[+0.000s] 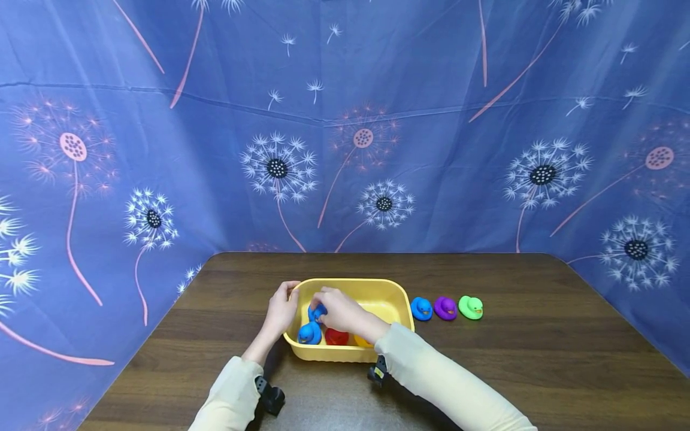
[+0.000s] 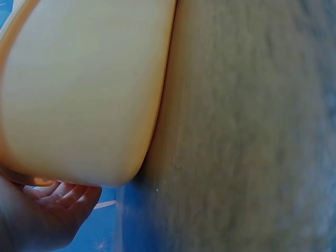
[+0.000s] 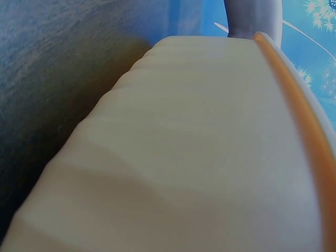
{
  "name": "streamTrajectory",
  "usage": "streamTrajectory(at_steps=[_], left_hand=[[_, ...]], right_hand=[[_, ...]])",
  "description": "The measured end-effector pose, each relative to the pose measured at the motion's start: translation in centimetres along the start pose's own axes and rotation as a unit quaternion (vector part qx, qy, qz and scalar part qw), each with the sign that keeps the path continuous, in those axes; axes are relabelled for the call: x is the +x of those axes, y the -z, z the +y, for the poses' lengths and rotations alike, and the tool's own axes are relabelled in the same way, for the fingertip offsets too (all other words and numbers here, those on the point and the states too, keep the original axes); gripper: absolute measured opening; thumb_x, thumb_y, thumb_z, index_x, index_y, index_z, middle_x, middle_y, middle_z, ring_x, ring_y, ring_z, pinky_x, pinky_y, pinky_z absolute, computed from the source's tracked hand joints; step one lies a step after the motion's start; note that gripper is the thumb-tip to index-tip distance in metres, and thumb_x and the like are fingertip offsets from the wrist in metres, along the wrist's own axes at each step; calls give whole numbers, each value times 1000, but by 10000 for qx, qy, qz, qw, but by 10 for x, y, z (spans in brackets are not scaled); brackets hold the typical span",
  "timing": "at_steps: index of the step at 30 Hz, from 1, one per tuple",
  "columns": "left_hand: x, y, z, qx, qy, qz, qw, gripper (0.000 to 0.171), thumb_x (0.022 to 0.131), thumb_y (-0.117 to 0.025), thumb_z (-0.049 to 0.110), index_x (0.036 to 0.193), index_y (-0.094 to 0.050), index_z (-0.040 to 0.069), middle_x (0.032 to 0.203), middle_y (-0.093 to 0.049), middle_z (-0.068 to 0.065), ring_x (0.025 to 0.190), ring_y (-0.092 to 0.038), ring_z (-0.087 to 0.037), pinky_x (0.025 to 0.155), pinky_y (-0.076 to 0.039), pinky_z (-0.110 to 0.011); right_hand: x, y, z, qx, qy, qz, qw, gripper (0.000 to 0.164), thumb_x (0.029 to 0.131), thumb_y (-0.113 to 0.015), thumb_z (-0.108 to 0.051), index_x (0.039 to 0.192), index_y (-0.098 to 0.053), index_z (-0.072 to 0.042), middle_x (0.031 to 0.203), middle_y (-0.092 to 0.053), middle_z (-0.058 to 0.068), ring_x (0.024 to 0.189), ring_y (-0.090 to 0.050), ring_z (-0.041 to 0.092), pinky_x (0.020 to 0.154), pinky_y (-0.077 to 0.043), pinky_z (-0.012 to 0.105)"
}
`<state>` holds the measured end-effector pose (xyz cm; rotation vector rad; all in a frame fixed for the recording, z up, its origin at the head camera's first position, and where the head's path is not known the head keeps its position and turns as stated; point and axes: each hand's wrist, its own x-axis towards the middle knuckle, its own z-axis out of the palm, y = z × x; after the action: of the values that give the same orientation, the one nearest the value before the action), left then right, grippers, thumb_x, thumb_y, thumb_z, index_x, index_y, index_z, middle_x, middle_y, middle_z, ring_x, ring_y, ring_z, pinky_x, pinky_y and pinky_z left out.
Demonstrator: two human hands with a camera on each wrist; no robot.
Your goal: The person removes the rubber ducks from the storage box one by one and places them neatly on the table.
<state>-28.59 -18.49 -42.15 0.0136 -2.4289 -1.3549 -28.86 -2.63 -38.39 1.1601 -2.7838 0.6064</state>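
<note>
Pinching, apparently, a half-hidden blue duck (image 1: 314, 315)

The right hand (image 1: 341, 310) partly covers the blue duck (image 1: 318, 312) it pinches; its wrist leaves a yellow object (image 1: 362, 341) too obscured to identify. The tub's (image 1: 336, 353) wall, toward the table's (image 1: 550, 353) cropped near edge, conceals the ducks' bases. In the left wrist view, the tub partly hides the left hand (image 2: 50, 218); the table's surface blurs.
</note>
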Motion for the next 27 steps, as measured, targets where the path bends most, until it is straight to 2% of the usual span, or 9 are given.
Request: streamTrajectory(at_steps=[4,11,21,27], left_hand=[[0,0,0,-4,12,-9,10000,26,95,-45,5,116,-56,-5,103,-64,-22,96,-59,-33,87,-47,-46],[0,-1,0,-69,95,-40,9999,27,95,-45,5,117,-55,-5,107,-63,-23,100,-59,-34,89,-46,-46],[0,0,0,-13,57,-26,10000,27,94,-45,5,117,-55,-5,106,-63,-23,99,-59,-34,89,-46,-46],[0,-1,-1,7,48,-8,10000,27,94,-45,5,117,-55,-6,107,-63,-24,99,-59,-34,89,-46,-47]], right_hand=[[-1,0,0,-53,-228,77,9997,17,81,-69,-6,97,-68,-7,91,-63,5,75,-53,13,72,-50,23],[-1,1,0,-42,-489,-59,9988,27,81,-72,-13,106,-68,-7,103,-68,6,90,-61,18,85,-52,31],[0,-1,2,190,-375,-20,9991,30,70,-82,-14,95,-67,-7,88,-64,3,75,-52,12,73,-48,23],[-1,-1,0,270,-545,-27,9981,35,70,-82,-13,99,-64,-5,91,-65,6,77,-55,15,77,-50,26]])
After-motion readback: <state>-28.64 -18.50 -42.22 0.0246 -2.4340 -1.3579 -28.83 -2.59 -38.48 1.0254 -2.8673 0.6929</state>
